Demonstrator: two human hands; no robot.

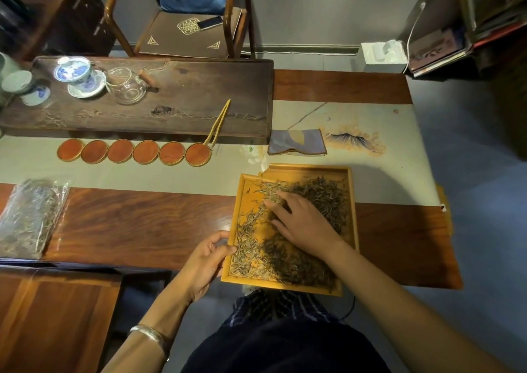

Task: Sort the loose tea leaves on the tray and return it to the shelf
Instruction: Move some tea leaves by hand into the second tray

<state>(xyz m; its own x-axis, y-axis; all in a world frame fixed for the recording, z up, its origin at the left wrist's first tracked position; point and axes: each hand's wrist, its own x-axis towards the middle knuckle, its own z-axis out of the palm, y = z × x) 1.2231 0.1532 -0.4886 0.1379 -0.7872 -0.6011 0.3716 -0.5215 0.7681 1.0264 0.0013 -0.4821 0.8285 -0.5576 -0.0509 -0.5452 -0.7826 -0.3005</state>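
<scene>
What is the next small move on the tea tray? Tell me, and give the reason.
Probably sweep the right hand leftward, drawing more pale leaves out of the dark leaves. Its straight fingers already rest where the two kinds mix, and the left hand grips the tray at its left rim, steadying it.

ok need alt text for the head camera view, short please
Seen from above, a person's right hand spreads pale and dark tea leaves in a wooden tray on a table, while the left hand grips the tray's left edge. Behind it lie six round coasters, tongs and a tea set.
</scene>
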